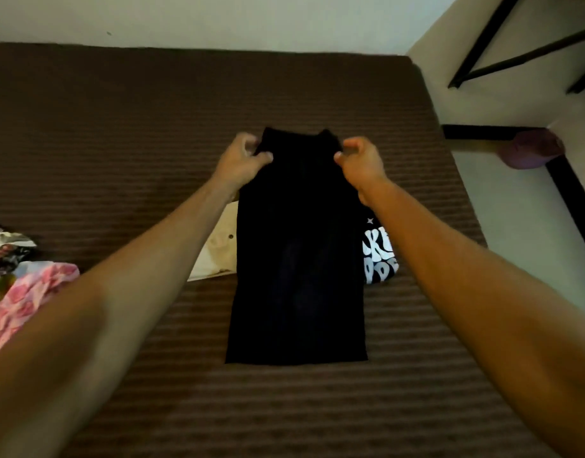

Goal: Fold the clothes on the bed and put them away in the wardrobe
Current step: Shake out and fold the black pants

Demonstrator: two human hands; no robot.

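Observation:
A long black garment (297,259) lies flat on the brown striped bed (119,143), folded into a narrow strip running away from me. My left hand (243,160) pinches its far left corner and my right hand (360,161) pinches its far right corner, both with fingers curled round the cloth. Under the strip lie a cream garment (218,249) on the left and a black shirt with white lettering (380,256) on the right, each partly hidden.
A heap of pink and patterned clothes (23,285) sits at the bed's left edge. A wall runs behind the bed. Right of the bed is pale floor with a black metal frame (502,51) and a purple object (532,150).

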